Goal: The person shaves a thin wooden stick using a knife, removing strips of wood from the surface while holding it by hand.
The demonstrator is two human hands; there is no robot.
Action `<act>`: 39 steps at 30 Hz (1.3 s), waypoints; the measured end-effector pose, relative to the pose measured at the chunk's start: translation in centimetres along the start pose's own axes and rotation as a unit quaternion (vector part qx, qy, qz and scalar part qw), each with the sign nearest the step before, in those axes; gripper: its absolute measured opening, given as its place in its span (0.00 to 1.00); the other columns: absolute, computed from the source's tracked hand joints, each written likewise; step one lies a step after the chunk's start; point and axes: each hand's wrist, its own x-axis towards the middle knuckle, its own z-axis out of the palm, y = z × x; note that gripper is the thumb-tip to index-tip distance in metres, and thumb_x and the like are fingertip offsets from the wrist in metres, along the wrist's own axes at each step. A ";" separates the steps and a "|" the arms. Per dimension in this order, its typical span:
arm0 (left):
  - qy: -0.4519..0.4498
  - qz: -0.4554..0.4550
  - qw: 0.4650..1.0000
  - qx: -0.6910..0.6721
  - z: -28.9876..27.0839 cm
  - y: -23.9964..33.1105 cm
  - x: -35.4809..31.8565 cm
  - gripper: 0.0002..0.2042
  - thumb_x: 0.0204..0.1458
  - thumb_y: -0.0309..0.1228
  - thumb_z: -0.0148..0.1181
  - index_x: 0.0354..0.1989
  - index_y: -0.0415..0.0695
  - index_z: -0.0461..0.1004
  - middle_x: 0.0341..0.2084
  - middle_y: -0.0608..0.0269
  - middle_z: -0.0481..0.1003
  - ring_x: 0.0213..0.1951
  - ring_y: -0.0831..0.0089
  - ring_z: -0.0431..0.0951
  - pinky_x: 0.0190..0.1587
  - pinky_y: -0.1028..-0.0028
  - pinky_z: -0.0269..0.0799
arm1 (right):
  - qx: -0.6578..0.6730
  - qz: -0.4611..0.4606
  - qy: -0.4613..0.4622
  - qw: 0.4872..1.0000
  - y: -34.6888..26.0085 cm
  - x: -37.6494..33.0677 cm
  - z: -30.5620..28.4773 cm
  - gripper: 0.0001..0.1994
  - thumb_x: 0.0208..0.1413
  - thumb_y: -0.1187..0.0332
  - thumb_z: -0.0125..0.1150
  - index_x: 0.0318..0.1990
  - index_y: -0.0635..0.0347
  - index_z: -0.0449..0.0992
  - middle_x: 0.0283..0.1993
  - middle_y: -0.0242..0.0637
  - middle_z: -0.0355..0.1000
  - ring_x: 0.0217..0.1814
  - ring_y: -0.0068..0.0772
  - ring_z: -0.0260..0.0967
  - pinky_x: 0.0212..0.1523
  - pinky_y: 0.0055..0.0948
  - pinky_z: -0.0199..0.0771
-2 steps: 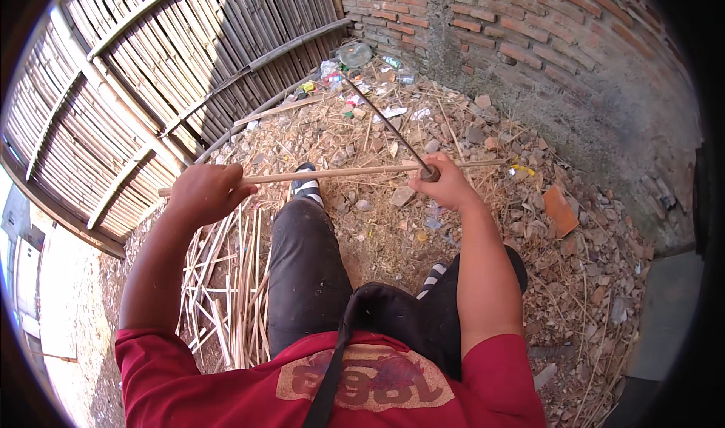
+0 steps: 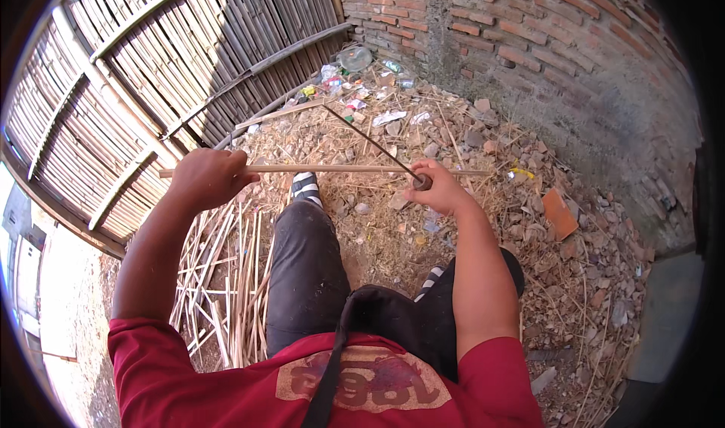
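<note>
Above the wearer's forward foot, a slim pale bamboo strip (image 2: 325, 169) lies nearly level between the two hands and serves as the landmark for this view. At its left end, the left hand (image 2: 206, 177) is closed around it in a full fist, a short stub projecting past the knuckles. Toward its right end, the right hand (image 2: 438, 189) is wrapped around the handle of a long, dark-bladed knife (image 2: 370, 142); the strip passes behind these fingers and reappears to their right, but whether they also pinch it cannot be told. The blade slants from the handle to a point beyond the strip and to the left; contact between the two cannot be judged. Just below the strip is a striped shoe (image 2: 306, 188), and below its left half lies a loose heap of similar pale strips (image 2: 230, 288) beside a dark trouser leg (image 2: 306, 254). Below and right of the strip's free end, a flat orange tile fragment (image 2: 559, 214) rests on stony rubble. Beyond the strip, scattered litter (image 2: 389, 117) reaches toward a bamboo fence (image 2: 264, 39) on the left and a brick wall (image 2: 544, 32) on the right.
</note>
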 end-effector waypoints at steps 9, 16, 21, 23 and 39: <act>0.017 0.087 0.988 0.124 -5.3 0.6 5.5 0.17 0.58 0.52 0.60 0.31 0.50 0.72 0.26 0.66 0.76 0.33 0.66 0.80 0.37 0.60 0.74 | -0.073 0.040 -0.041 0.996 -1.3 -2.2 -1.7 0.28 0.45 0.53 0.76 0.50 0.63 0.80 0.54 0.44 0.74 0.52 0.42 0.74 0.53 0.36 0.74; 0.451 0.039 0.887 0.095 -5.1 3.2 8.6 0.24 0.55 0.44 0.66 0.59 0.51 0.71 0.59 0.55 0.64 0.64 0.53 0.63 0.66 0.52 0.59 | 0.014 0.009 0.084 0.996 -0.4 -2.3 -3.1 0.18 0.47 0.59 0.77 0.35 0.63 0.78 0.31 0.35 0.70 0.31 0.33 0.66 0.35 0.36 0.68; 0.508 -0.047 0.848 -0.142 0.5 11.8 9.7 0.27 0.57 0.38 0.63 0.63 0.43 0.65 0.59 0.45 0.64 0.62 0.46 0.64 0.65 0.51 0.59 | 0.099 -0.059 0.184 0.976 0.0 -1.7 -3.5 0.17 0.49 0.61 0.76 0.28 0.63 0.73 0.29 0.32 0.67 0.30 0.30 0.64 0.34 0.35 0.66; 0.392 -0.042 0.877 -0.275 4.6 16.1 10.4 0.27 0.57 0.38 0.64 0.62 0.42 0.65 0.58 0.45 0.66 0.62 0.46 0.65 0.65 0.54 0.61 | 0.139 -0.095 0.200 0.965 -0.6 -1.7 -3.7 0.16 0.50 0.63 0.75 0.28 0.63 0.73 0.28 0.32 0.66 0.30 0.29 0.64 0.34 0.33 0.66; 0.015 0.049 0.816 -0.576 11.2 30.5 18.1 0.15 0.61 0.40 0.57 0.48 0.42 0.78 0.32 0.47 0.80 0.41 0.53 0.82 0.48 0.59 0.75 | 0.543 -0.129 0.186 0.809 -3.1 -2.6 -6.3 0.08 0.56 0.69 0.69 0.33 0.62 0.75 0.30 0.34 0.76 0.30 0.24 0.73 0.36 0.25 0.71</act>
